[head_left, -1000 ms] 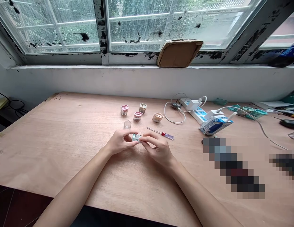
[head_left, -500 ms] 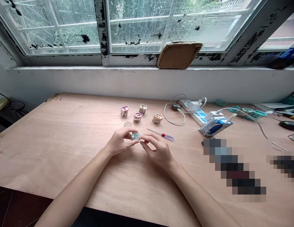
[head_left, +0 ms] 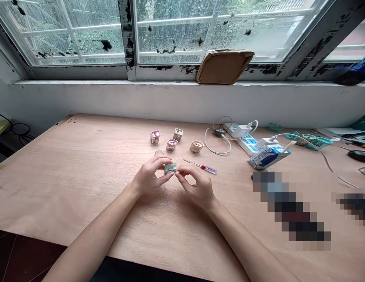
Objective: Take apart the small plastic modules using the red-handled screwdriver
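Observation:
Between thumb and fingers, my left hand (head_left: 151, 175) grips a small green-and-clear case (head_left: 170, 168), lying on its side with its green end towards my palm. My right hand (head_left: 197, 184) has its thumb and fingertips pinched at the right end of that case; whether a tiny part sits between them cannot be made out. Just behind my left fingers lies a clear cup-like piece (head_left: 159, 152), partly covered. To the right rests a screwdriver (head_left: 201, 166) with a clear purple and red handle.
Beyond my hands stand small cases: two pink (head_left: 155, 136) (head_left: 171, 144), one brown (head_left: 178, 134) and one orange (head_left: 197, 147). Farther right are a power strip (head_left: 244, 141) with cables, a blue-and-white carton (head_left: 267, 156) and green containers (head_left: 319, 143). Cardboard (head_left: 225, 67) leans on the window.
The case has turned slightly in my left fingers, showing more of its clear side. My right fingertips have shifted a little at its right end. The view has moved slightly.

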The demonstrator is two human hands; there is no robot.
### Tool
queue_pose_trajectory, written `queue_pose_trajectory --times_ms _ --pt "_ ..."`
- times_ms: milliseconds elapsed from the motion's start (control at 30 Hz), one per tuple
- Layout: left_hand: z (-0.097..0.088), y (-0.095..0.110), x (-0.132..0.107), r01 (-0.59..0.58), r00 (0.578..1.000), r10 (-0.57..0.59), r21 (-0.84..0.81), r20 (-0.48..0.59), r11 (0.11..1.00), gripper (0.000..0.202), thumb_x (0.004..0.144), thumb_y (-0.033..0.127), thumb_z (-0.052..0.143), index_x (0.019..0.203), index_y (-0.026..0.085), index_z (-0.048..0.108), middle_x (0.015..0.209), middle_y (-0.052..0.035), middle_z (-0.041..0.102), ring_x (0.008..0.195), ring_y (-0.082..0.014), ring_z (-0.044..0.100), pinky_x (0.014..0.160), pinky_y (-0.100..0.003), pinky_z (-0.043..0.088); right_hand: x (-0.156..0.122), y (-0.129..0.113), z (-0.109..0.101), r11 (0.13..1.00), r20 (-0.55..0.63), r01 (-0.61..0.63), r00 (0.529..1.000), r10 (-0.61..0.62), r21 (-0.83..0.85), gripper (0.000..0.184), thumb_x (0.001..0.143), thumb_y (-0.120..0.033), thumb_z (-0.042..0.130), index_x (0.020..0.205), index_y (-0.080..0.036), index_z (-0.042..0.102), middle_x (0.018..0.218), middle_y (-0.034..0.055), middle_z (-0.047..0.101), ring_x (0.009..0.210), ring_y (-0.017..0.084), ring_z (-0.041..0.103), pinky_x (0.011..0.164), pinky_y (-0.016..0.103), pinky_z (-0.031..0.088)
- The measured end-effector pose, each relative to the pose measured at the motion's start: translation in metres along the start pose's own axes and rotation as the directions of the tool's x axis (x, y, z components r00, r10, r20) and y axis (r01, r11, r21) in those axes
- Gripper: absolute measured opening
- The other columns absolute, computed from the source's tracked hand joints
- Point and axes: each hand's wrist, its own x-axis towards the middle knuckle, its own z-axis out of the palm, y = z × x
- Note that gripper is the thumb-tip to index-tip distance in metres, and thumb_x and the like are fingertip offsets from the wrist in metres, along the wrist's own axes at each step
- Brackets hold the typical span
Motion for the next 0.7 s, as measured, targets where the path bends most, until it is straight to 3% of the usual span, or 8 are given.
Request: queue_pose_trajectory --times_ms 400,700 --pt "0.0005 -0.0002 0.0005 -0.005 1.0 0.005 0.031 0.013 1.0 0.023 0.088 0.019 0.067 0.111 0.019 0.06 0.104 -0.0072 0.068 0.086 -0.0152 0.063 0.07 -0.028 0.059 0.0018 0.0005 -0.0014 1.0 0.013 -0.014 1.0 0.014 0.026 0.01 0.092 -0.016 0.062 0.096 -0.023 0.066 0.084 0.0033 0.07 0.071 0.017 0.065 0.065 0.031 0.056" --pt "-0.0003 0.0 0.0003 -0.001 1.0 -0.001 0.053 0.031 0.999 0.023 0.089 0.019 0.067 0.111 0.019 0.061 0.106 -0.008 0.068 0.091 -0.0168 0.065 0.073 -0.029 0.059 -0.0001 0.0 0.0003 0.989 0.033 -0.131 0.991 0.129 0.069 0.005 0.093 -0.022 0.062 0.095 -0.023 0.066 0.084 0.0027 0.07 0.072 0.017 0.066 0.066 0.031 0.057"
